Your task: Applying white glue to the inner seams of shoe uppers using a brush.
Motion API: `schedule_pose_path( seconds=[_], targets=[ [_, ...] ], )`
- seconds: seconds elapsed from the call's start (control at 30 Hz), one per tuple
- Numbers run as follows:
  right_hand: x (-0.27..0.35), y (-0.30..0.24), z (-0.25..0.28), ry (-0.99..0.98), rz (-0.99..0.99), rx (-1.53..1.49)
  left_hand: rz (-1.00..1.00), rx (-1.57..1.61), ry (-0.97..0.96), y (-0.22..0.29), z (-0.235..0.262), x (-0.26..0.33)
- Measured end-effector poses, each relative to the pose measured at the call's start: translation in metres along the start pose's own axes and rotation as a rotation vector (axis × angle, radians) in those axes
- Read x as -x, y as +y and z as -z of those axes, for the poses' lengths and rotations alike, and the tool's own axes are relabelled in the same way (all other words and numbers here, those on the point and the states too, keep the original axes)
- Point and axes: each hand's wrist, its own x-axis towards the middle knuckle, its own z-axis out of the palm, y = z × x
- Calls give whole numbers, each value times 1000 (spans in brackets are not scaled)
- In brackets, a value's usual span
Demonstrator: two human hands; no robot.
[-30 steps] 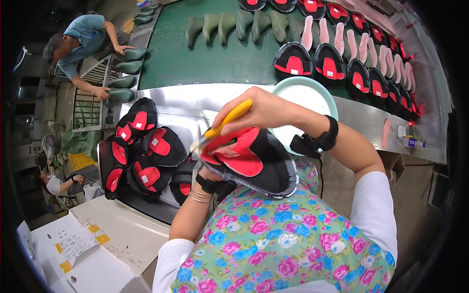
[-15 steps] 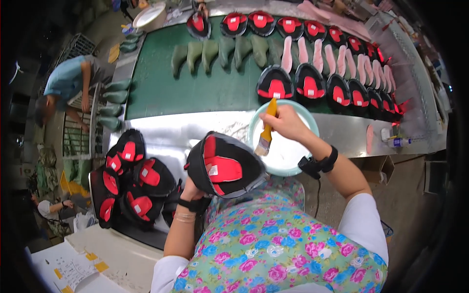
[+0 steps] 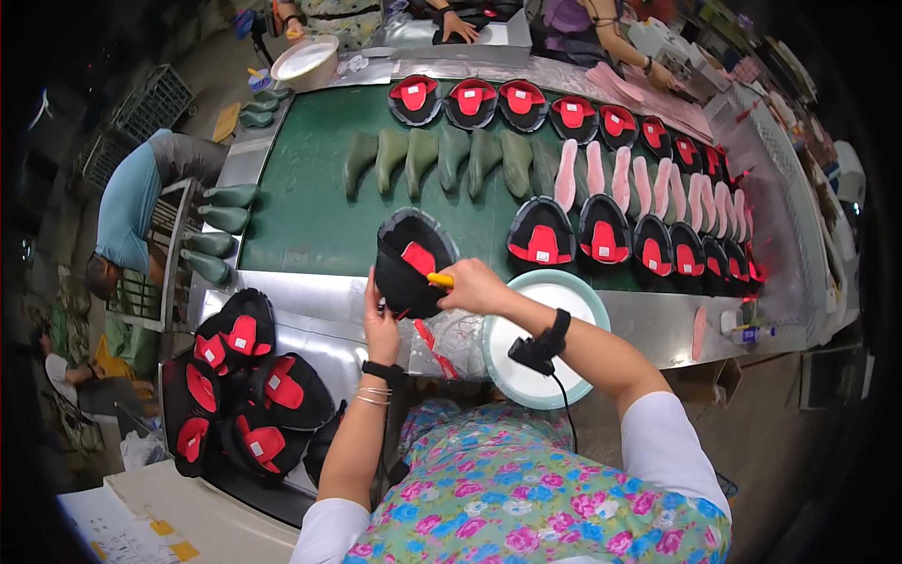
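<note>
My left hand (image 3: 378, 324) grips a black shoe upper with a red lining (image 3: 399, 268) by its lower left side, tilted above the near edge of the green work surface (image 3: 301, 240). My right hand (image 3: 476, 287) is closed round a brush with a yellow handle (image 3: 439, 280). The brush's bristles are hidden, and its front end is at the upper's right side. Below my right forearm sits a pale green basin (image 3: 599, 320) of white liquid. Wristbands circle both wrists; the right one carries a black device with a cable (image 3: 534, 352).
Similar uppers lie piled in a tray (image 3: 291, 395) at left and in rows on the green surface (image 3: 543, 235). Green shoe lasts (image 3: 423, 160) and pink insoles (image 3: 621, 179) stand between the rows. People work at the far side; another person (image 3: 132, 202) bends over a rack at left.
The upper has moved away from my body, over the table edge. My right hand has brought the brush from above the basin to the upper. The view has shifted, showing more of the far side.
</note>
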Motion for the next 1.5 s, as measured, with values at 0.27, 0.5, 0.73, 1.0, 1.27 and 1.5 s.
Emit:
schedule_pose_path(
  seconds=[0.27,0.5,0.73,1.0,1.27,1.5],
  targets=[
    [-70,143,-20,-52,-235,636,82,-842,555,57,180,74],
    [-110,70,-82,-88,-83,592,299,-807,877,23,308,146],
    [-89,-162,-279,-554,424,78,528,-403,880,-67,338,176],
    [-138,-157,-253,-699,-739,-1147,173,-935,549,18,212,124],
    [-108,-183,-148,-692,-113,-579,178,-123,376,108,228,108],
    [-38,-191,-81,-851,114,-452,27,-77,-125,147,174,94]
  ],
)
